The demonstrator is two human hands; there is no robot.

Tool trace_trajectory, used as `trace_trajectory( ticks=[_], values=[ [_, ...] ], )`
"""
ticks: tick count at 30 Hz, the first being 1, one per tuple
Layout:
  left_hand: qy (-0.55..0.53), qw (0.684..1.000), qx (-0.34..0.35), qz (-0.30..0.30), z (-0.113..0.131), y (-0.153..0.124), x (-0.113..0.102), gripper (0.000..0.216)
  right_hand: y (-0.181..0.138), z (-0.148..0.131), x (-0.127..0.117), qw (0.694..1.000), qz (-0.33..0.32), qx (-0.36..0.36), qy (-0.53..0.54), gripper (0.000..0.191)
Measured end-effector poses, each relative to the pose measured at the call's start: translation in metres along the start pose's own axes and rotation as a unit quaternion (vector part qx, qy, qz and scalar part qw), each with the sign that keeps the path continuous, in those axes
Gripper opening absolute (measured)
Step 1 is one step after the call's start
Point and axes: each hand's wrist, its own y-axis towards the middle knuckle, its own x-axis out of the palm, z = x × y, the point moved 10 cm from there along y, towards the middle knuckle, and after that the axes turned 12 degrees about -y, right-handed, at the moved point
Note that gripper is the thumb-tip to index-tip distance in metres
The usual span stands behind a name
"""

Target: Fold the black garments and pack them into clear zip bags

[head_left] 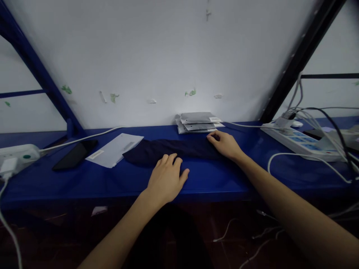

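A long strip of dark navy cloth [157, 149] lies flat on the blue table [218, 175]. My left hand [166, 177] rests near the cloth's front edge, with its fingers curled and the fingertips on the fabric. My right hand [226, 144] lies on the cloth's right end, fingers bent down over the edge. Whether either hand pinches the cloth, I cannot make out.
A stack of grey flat packets [198, 122] sits against the white wall. A white envelope [114, 148] and a black phone [75, 154] lie to the left. Power strips with cables stand at the far left [17, 154] and at the right [301, 141].
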Motion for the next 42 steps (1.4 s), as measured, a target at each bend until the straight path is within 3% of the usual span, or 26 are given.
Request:
trace_trajectory(
  ticks=[5, 7, 9, 12, 15, 19, 22, 25, 28, 30, 33, 35, 38, 42],
  values=[
    [-0.016, 1.000, 0.022, 0.004, 0.003, -0.001, 0.002, 0.032, -0.008, 0.015, -0.008, 0.987, -0.020, 0.064, 0.143, 0.024],
    [-0.034, 0.998, 0.044, -0.001, 0.009, -0.003, 0.001, 0.033, -0.015, 0.019, -0.017, 0.956, -0.031, 0.129, 0.261, 0.023],
    [-0.062, 0.995, 0.075, -0.011, 0.017, -0.007, 0.000, 0.037, -0.022, 0.014, -0.028, 0.906, -0.044, 0.194, 0.373, 0.021],
    [-0.133, 0.986, 0.102, -0.024, 0.027, -0.013, -0.002, 0.042, -0.022, -0.025, -0.045, 0.844, -0.083, 0.201, 0.490, 0.024],
    [-0.202, 0.975, 0.085, -0.032, 0.027, -0.015, -0.002, 0.044, -0.010, -0.075, -0.049, 0.820, -0.117, 0.167, 0.535, 0.019],
    [-0.232, 0.970, 0.066, -0.027, 0.024, -0.015, -0.002, 0.042, 0.006, -0.131, -0.012, 0.819, -0.151, 0.142, 0.536, 0.007],
    [-0.243, 0.967, 0.066, -0.026, 0.025, -0.015, -0.003, 0.039, 0.007, -0.156, 0.040, 0.833, -0.188, 0.143, 0.500, 0.004],
    [-0.252, 0.966, 0.052, -0.026, 0.023, -0.015, -0.004, 0.036, -0.003, -0.166, 0.087, 0.883, -0.251, 0.124, 0.377, 0.005],
    [-0.262, 0.964, 0.048, -0.022, 0.022, -0.016, -0.005, 0.034, -0.005, -0.170, 0.096, 0.955, -0.236, 0.025, 0.179, 0.029],
    [-0.271, 0.961, 0.049, -0.018, 0.022, -0.017, -0.006, 0.033, -0.004, -0.181, 0.088, 0.976, -0.197, -0.092, 0.033, 0.043],
    [-0.282, 0.958, 0.045, -0.013, 0.022, -0.017, -0.008, 0.033, -0.006, -0.192, 0.082, 0.948, -0.164, -0.241, -0.126, 0.049],
    [-0.283, 0.958, 0.045, -0.011, 0.022, -0.017, -0.009, 0.032, -0.005, -0.187, 0.084, 0.926, -0.174, -0.287, -0.175, 0.051],
    [-0.274, 0.960, 0.051, 0.005, 0.023, -0.017, -0.012, 0.029, 0.001, -0.171, 0.088, 0.910, -0.216, -0.305, -0.179, 0.053],
    [-0.256, 0.965, 0.041, 0.046, 0.019, -0.017, -0.018, 0.028, 0.011, -0.143, 0.082, 0.926, -0.197, -0.267, -0.178, 0.058]
  ],
)
